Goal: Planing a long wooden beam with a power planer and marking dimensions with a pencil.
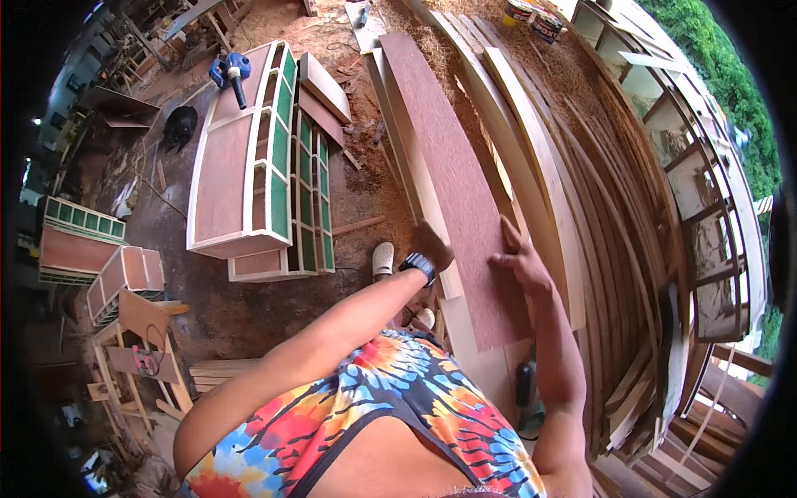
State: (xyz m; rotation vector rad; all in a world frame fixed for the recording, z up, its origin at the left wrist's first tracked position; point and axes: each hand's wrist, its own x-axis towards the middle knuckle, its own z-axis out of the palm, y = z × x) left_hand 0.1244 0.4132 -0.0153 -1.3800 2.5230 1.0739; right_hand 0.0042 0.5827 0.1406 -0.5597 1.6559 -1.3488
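A reddish-brown panel [452, 158] is running lengthwise from upper to lower centre, between the left hand [433, 246] and right hand [525, 264]. The right, fingers spread, is touching its right edge; whether the left is grasping anything, I cannot tell. Rightward, a pale board [541, 166] is flanking it.

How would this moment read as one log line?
left hand: by left edge of reddish board | right hand: spread at its right edge | nearby: pale planks | blue power tool atop wooden cabinet
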